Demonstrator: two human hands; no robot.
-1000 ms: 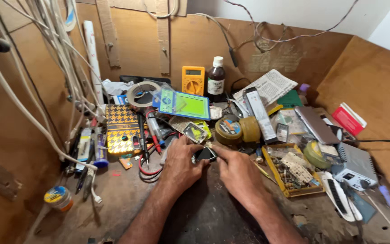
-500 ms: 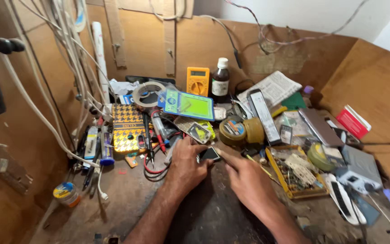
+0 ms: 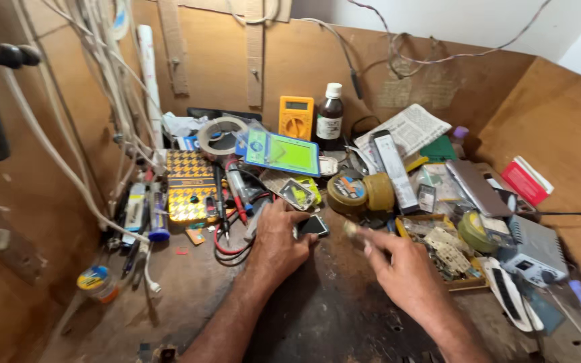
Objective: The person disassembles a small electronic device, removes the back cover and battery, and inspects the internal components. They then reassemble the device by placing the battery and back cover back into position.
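Left hand (image 3: 278, 236): palm down on the surface (image 3: 331, 302), forearm runs in from bottom centre, wrist straight, fingers curled toward the right.
Left grip: fingertips closed on the left edge of a small dark device (image 3: 313, 225), pinning it flat; thumb hidden under the hand.
Small dark device: flat, rectangular, glossy face up, lies on the dark worn patch of surface, between the two hands, just below the round tins.
Right hand (image 3: 401, 269): forearm comes in from bottom right, hand raised slightly off the surface, knuckles up, fingers pointing left toward the device.
Right grip: thumb and forefinger pinched shut on a small pale thing (image 3: 351, 229); blurred, cannot tell what it is. Tip sits just beside the device, not clearly touching.
Behind hands: two round tins (image 3: 347, 193), green-faced board (image 3: 284, 152), yellow multimeter (image 3: 296, 117), brown bottle (image 3: 330, 117) upright against the back wall.
Left of hands: yellow patterned case (image 3: 189, 185), red and black probe leads (image 3: 226, 222), white cables (image 3: 102, 134) hanging down.
Right of hands: tray of parts (image 3: 442, 245), folded paper (image 3: 411, 129), red box (image 3: 526, 180).
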